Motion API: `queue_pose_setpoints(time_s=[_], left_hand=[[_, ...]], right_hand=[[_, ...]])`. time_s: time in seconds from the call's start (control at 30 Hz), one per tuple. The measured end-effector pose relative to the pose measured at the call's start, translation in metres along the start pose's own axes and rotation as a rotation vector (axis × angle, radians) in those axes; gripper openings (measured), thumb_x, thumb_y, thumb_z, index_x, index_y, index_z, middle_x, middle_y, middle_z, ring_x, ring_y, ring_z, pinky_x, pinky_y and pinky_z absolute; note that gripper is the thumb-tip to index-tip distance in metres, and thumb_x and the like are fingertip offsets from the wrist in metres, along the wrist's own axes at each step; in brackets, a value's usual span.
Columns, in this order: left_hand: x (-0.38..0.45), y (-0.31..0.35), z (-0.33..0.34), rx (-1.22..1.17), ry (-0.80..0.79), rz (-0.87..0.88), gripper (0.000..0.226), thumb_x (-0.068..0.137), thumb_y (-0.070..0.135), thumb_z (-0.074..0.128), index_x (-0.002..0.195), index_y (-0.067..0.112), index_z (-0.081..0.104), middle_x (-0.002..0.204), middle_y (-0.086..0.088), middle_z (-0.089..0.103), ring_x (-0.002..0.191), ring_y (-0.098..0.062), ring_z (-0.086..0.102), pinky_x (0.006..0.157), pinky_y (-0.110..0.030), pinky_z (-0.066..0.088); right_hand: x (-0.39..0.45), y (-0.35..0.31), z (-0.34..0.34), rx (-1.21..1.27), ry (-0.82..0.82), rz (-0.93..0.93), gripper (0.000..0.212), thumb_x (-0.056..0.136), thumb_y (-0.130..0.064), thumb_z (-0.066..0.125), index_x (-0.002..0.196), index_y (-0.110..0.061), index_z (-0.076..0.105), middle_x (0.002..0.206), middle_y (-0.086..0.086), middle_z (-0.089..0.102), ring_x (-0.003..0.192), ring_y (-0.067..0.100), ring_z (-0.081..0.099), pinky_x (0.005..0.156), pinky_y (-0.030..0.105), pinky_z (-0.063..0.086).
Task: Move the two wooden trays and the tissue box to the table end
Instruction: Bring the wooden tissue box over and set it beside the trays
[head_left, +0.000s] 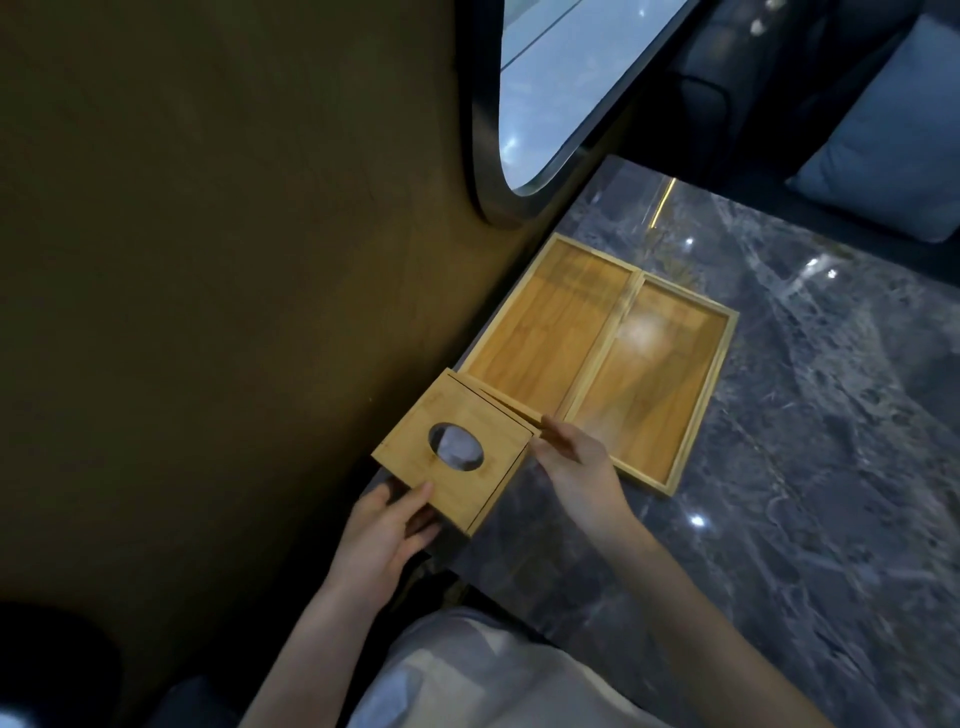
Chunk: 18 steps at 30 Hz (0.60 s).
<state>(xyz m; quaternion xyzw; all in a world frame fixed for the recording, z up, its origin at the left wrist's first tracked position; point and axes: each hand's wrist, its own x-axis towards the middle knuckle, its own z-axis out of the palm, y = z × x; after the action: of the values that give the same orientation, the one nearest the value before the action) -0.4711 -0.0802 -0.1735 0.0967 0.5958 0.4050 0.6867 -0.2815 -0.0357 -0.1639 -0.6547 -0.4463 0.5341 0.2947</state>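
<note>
You have the tissue box (457, 447) between both hands at the near edge of the marble table (779, 467), close to the brown wall (234, 312). Your left hand (387, 525) grips its near corner, thumb on the lid and the other fingers curled underneath. Your right hand (574, 462) is at the box's far-right side, fingers bent against the edge, though you cannot tell from here how firmly they pinch it. The two wooden trays lie flat side by side just beyond the box, against the wall below the oval window (561, 93): the left tray (545, 322) nearest the wall, the right tray (660, 384) touching it along their long sides.

The box looks tilted and probably lifted off the table, and a thin wooden panel (511, 408) seems to stand slightly off its far side. Treat that as possibly loose: keep your right fingers pressing it shut against the body while your left hand carries the weight from beneath. Level the box before you set it down, lower it close beside the trays without knocking their rims, and let go only once the base sits flat.
</note>
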Motion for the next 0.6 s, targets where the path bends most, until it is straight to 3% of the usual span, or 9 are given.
queue_pose_setpoints(time_s=[0.1, 0.23, 0.33, 0.43, 0.6], left_hand=[[0.002, 0.001, 0.001, -0.012, 0.016, 0.013, 0.018, 0.085, 0.007, 0.057, 0.096, 0.021, 0.058, 0.11, -0.013, 0.064, 0.102, -0.025, 0.06, 0.074, -0.034, 0.051], [0.004, 0.001, 0.004, 0.023, 0.028, 0.033, 0.018, 0.086, 0.008, 0.056, 0.099, 0.021, 0.058, 0.11, -0.011, 0.064, 0.102, -0.024, 0.061, 0.073, -0.033, 0.052], [0.007, 0.006, 0.006, 0.025, 0.046, 0.052, 0.025, 0.088, 0.01, 0.055, 0.111, 0.018, 0.055, 0.11, -0.009, 0.064, 0.103, -0.023, 0.06, 0.075, -0.035, 0.052], [0.012, 0.015, 0.006, 0.035, 0.057, 0.071, 0.019, 0.089, 0.009, 0.053, 0.105, 0.017, 0.058, 0.104, -0.007, 0.064, 0.099, -0.022, 0.06, 0.075, -0.036, 0.051], [0.018, 0.021, 0.005, 0.038, 0.055, 0.063, 0.014, 0.088, 0.009, 0.054, 0.092, 0.021, 0.06, 0.103, -0.007, 0.064, 0.098, -0.021, 0.06, 0.072, -0.034, 0.052]], right_hand=[[0.004, -0.004, 0.002, -0.057, -0.033, -0.067, 0.025, 0.089, -0.022, 0.053, 0.113, -0.024, 0.06, 0.097, -0.013, 0.065, 0.097, 0.005, 0.059, 0.088, 0.023, 0.045], [0.015, -0.01, 0.002, -0.094, -0.055, -0.068, 0.022, 0.089, -0.021, 0.054, 0.107, -0.032, 0.06, 0.092, -0.021, 0.061, 0.09, -0.004, 0.053, 0.073, 0.011, 0.036], [0.021, -0.014, 0.004, -0.126, -0.04, -0.056, 0.026, 0.088, -0.021, 0.056, 0.113, -0.024, 0.061, 0.098, -0.015, 0.061, 0.094, 0.002, 0.053, 0.079, 0.017, 0.038], [0.024, -0.017, 0.006, -0.143, -0.036, -0.065, 0.028, 0.088, -0.02, 0.055, 0.116, -0.021, 0.06, 0.099, -0.014, 0.06, 0.096, 0.003, 0.052, 0.08, 0.017, 0.038], [0.027, -0.021, 0.009, -0.096, -0.023, -0.031, 0.031, 0.088, -0.019, 0.056, 0.119, -0.016, 0.057, 0.112, -0.002, 0.064, 0.109, 0.014, 0.056, 0.095, 0.03, 0.043]])
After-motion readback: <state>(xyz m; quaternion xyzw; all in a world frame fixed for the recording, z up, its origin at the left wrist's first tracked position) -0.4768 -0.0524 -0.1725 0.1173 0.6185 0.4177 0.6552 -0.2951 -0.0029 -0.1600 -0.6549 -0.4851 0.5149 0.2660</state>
